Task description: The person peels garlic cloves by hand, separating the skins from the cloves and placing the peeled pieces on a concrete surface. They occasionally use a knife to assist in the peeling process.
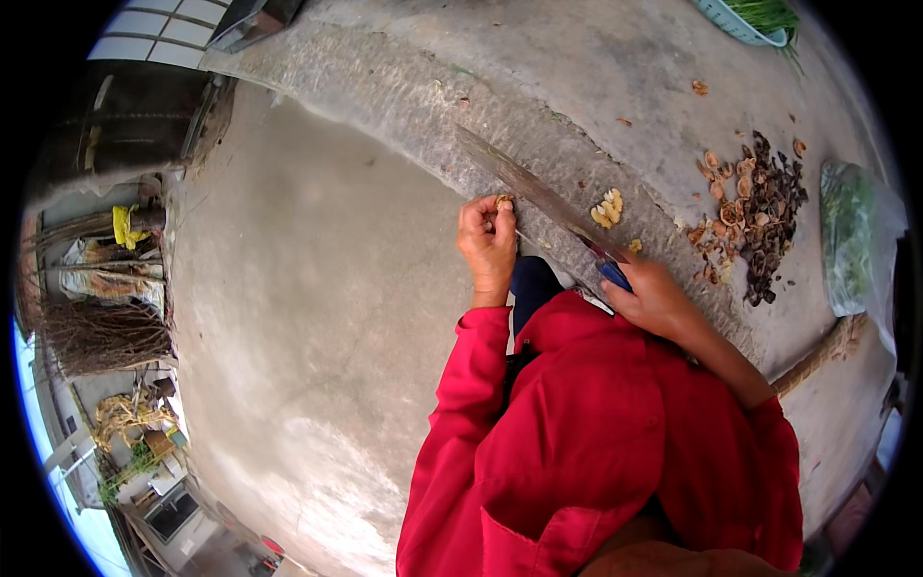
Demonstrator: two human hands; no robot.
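My left hand (490, 234) pinches a small piece of walnut (504, 201) between thumb and fingertips, left of a long dark blade. My right hand (649, 296) is closed on the blue handle (615, 276) of that long, worn knife (530, 187), whose blade runs up and left across the view. Just right of the blade, pale walnut kernels (608, 209) lie on the concrete, with a smaller piece (635, 246) below them. What part of the handle lies inside my right hand is hidden.
A heap of cracked walnut shells (734, 209) and dark husks (773, 223) lies to the right. Beyond it stands a plastic bag (851, 238) of greens. A light blue basket (735, 25) holds green stalks at the top right. Bundled twigs (108, 335) lie far left.
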